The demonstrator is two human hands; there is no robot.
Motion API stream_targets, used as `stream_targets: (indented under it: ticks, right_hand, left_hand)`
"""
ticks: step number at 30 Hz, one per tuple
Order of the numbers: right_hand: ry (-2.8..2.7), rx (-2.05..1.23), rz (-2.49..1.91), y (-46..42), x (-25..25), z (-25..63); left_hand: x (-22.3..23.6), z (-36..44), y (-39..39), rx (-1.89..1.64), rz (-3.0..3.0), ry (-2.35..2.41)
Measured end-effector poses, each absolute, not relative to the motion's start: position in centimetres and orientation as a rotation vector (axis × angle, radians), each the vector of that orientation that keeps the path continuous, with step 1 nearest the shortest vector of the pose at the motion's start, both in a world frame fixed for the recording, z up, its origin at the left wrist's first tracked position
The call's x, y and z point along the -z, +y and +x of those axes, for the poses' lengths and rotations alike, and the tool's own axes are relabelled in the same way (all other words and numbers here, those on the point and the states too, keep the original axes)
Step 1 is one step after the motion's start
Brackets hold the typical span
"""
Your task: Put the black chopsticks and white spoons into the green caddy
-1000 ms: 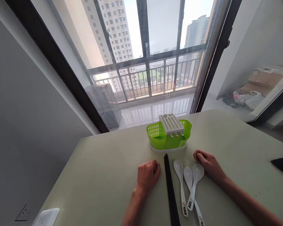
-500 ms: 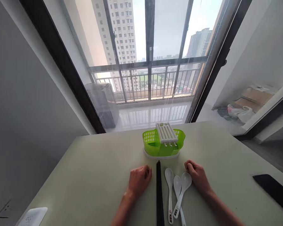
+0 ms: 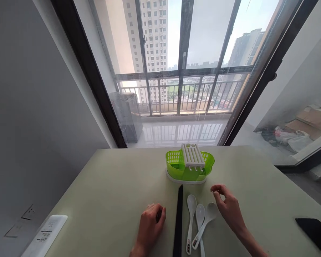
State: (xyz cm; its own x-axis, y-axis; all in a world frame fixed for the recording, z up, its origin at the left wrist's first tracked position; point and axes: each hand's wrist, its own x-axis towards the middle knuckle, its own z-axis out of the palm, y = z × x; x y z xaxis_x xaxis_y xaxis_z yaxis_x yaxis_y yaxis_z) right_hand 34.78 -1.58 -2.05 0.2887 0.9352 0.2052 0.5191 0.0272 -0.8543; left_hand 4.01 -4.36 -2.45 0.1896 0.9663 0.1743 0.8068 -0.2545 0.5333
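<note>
My left hand [image 3: 151,225] rests on the table, its fingers curled in with nothing visible in them. Just to its right lies a bundle of black chopsticks [image 3: 178,221], pointing away from me. Three white spoons lie beside the chopsticks: one on the left [image 3: 192,205], one in the middle [image 3: 200,212] and one on the right [image 3: 210,213], whose handle crosses the middle one. My right hand [image 3: 228,206] is nearest the right spoon's bowl, thumb and fingers apart and holding nothing. Beyond both hands stands a green utensil basket [image 3: 189,174] with a white slotted rack [image 3: 193,156] across its top.
A black flat object [image 3: 314,232] lies at the table's right side. At the left edge is a white power strip or similar box [image 3: 46,233]. A glass door frame [image 3: 96,92] rises past the far edge of the pale table [image 3: 117,185].
My right hand has uncurled, its thumb and fingers now parted. My left hand has drawn back a little from the chopsticks, toward me. The camera view has shifted; the utensils look unmoved.
</note>
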Motion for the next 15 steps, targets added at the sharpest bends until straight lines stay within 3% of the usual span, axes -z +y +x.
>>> stream_targets:
  ticks: [6,15]
  right_hand:
    - [-1.651,-0.839,-1.593,-4.9,-1.7,30.5]
    - [-1.838,-0.776,-1.911,-8.6,1.7,23.4]
  left_hand:
    - [1.9,4.1,-5.1,-0.666,2.150,1.702]
    - [1.0,4.6,-5.2,-0.710,2.098,1.726]
